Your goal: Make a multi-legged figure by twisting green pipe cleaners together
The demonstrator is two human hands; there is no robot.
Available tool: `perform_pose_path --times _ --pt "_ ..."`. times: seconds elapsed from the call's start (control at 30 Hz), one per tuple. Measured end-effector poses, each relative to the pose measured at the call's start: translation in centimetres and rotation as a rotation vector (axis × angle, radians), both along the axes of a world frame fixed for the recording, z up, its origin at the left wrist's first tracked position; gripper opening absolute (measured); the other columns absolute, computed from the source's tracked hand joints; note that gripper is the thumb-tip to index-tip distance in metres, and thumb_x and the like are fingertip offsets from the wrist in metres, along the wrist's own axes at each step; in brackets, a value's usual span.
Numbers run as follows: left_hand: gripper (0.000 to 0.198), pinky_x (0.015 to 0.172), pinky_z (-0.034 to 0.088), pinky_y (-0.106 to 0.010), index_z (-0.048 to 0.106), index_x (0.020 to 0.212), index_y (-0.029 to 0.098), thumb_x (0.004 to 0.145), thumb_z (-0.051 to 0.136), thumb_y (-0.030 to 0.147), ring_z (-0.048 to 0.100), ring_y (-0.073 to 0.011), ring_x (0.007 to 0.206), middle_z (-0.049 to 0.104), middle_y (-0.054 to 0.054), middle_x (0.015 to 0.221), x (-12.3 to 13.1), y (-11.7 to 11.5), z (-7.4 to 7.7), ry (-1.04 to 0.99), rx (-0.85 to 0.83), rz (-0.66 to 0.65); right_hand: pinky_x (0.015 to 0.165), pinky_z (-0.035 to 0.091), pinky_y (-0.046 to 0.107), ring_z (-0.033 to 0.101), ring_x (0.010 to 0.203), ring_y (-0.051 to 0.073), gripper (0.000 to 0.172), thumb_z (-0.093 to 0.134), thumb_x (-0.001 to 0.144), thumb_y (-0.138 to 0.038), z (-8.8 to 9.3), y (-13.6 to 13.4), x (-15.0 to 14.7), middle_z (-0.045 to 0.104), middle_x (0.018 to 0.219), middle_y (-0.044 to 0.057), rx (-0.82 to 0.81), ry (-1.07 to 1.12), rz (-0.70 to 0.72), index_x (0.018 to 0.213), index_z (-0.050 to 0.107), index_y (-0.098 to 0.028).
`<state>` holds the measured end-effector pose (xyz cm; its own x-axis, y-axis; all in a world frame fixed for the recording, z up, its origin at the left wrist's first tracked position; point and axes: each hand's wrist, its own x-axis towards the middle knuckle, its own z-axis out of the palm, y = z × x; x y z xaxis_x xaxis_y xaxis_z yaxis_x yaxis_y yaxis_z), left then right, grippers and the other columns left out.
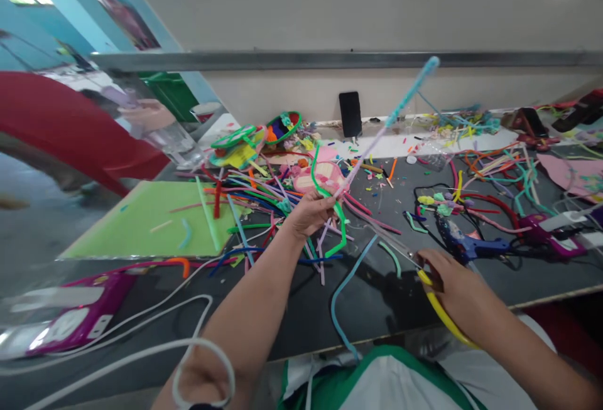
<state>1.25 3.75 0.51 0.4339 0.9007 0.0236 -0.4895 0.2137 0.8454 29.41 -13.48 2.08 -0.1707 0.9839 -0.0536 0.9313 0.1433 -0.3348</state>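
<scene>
My left hand [313, 212] pinches a lavender pipe cleaner [370, 148] whose upper end is thick and blue, pointing up to the right. A bent bright green pipe cleaner [340, 228] passes through the same fingers, above and below them. Around the yellow handles of a pair of scissors [431, 291] my right hand [455, 291] is closed. The scissor blades point up and left, toward the left hand, and look nearly together. Below the blades, a long blue pipe cleaner [338, 300] lies curved on the dark table [306, 319].
Loose pipe cleaners [254, 193] lie behind my left hand. At left are a green sheet [141, 218], a clear bottle [164, 134] and a purple device [89, 309] with white cables. At right lies a blue glue gun [471, 245]. A phone [350, 113] leans against the back panel.
</scene>
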Motion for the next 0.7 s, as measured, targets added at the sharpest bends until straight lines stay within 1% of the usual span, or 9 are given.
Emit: perform_pose_path --times 0.1,0.17,0.23,0.33,0.47,0.53,0.6,0.63,0.7 --pt "0.025 0.049 0.05 -0.021 0.063 0.08 0.015 0.06 0.079 0.02 0.061 -0.0105 0.054 0.066 0.001 0.069 -0.6 0.3 0.1 -0.056 0.003 0.061 0.077 0.048 0.032 0.064 0.092 0.021 0.039 0.049 0.083 -0.025 -0.3 0.6 0.2 0.062 0.113 0.009 -0.037 0.072 -0.069 0.121 0.047 -0.024" --pt "0.024 0.049 0.05 -0.021 0.063 0.079 0.015 0.061 0.078 0.021 0.061 -0.0109 0.054 0.065 0.001 0.068 -0.6 0.2 0.1 -0.056 0.028 0.039 0.08 0.048 0.034 0.063 0.097 0.023 0.046 0.051 0.082 -0.028 -0.5 1.4 -0.3 0.06 0.116 0.012 -0.046 0.047 -0.13 0.127 0.044 -0.021" --pt "0.023 0.049 0.049 -0.022 0.063 0.079 0.015 0.063 0.077 0.022 0.06 -0.0116 0.054 0.065 -0.001 0.068 -0.2 0.0 0.1 -0.034 0.052 -0.009 0.084 0.047 0.035 0.061 0.105 0.025 0.053 0.053 0.081 -0.027 -0.6 2.4 -1.0 0.059 0.119 0.015 -0.029 -0.005 -0.154 0.131 0.042 -0.016" --pt "0.022 0.048 0.047 -0.022 0.063 0.079 0.014 0.065 0.076 0.024 0.06 -0.0126 0.054 0.064 -0.002 0.067 0.4 -0.6 0.5 -0.013 0.082 -0.106 0.084 0.047 0.035 0.061 0.105 0.026 0.053 0.053 0.081 -0.022 -0.6 3.4 -2.1 0.06 0.116 0.017 -0.005 -0.098 -0.095 0.132 0.043 -0.013" --pt "0.02 0.053 0.048 -0.024 0.063 0.078 0.013 0.069 0.073 0.027 0.064 -0.0171 0.062 0.062 -0.003 0.064 0.9 -1.8 1.8 0.044 0.128 -0.181 0.071 0.048 0.034 0.068 0.084 0.026 0.047 0.049 0.087 -0.027 0.3 3.8 -2.5 0.069 0.094 0.014 -0.013 -0.224 0.005 0.133 0.046 -0.018" --pt "0.02 0.054 0.048 -0.025 0.064 0.078 0.012 0.07 0.071 0.028 0.065 -0.0186 0.061 0.061 -0.004 0.061 0.8 -2.3 2.6 0.088 0.162 -0.188 0.065 0.047 0.032 0.068 0.076 0.025 0.042 0.046 0.089 -0.031 1.1 4.1 -1.7 0.071 0.086 0.012 0.006 -0.233 -0.009 0.129 0.051 -0.02" --pt "0.021 0.051 0.047 -0.025 0.065 0.079 0.011 0.071 0.07 0.029 0.063 -0.0175 0.055 0.06 -0.003 0.058 0.2 -2.5 3.4 0.131 0.195 -0.2 0.063 0.047 0.031 0.068 0.075 0.024 0.037 0.042 0.09 -0.031 1.9 4.6 0.0 0.071 0.082 0.01 0.034 -0.181 -0.062 0.122 0.057 -0.021" --pt "0.022 0.049 0.046 -0.024 0.065 0.08 0.011 0.071 0.07 0.03 0.062 -0.0167 0.052 0.059 -0.002 0.056 -0.1 -2.5 3.9 0.152 0.205 -0.216 0.064 0.048 0.03 0.068 0.078 0.023 0.037 0.043 0.089 -0.03 2.4 5.0 1.1 0.071 0.086 0.01 0.025 -0.115 -0.055 0.122 0.058 -0.021" --pt "0.024 0.045 0.045 -0.023 0.066 0.08 0.011 0.07 0.072 0.032 0.06 -0.0154 0.047 0.059 -0.002 0.056 -0.8 -2.3 4.8 0.205 0.211 -0.284 0.066 0.05 0.032 0.068 0.074 0.021 0.038 0.041 0.09 -0.03 3.3 5.7 3.4 0.071 0.084 0.01 0.011 0.033 -0.15 0.12 0.059 -0.017"
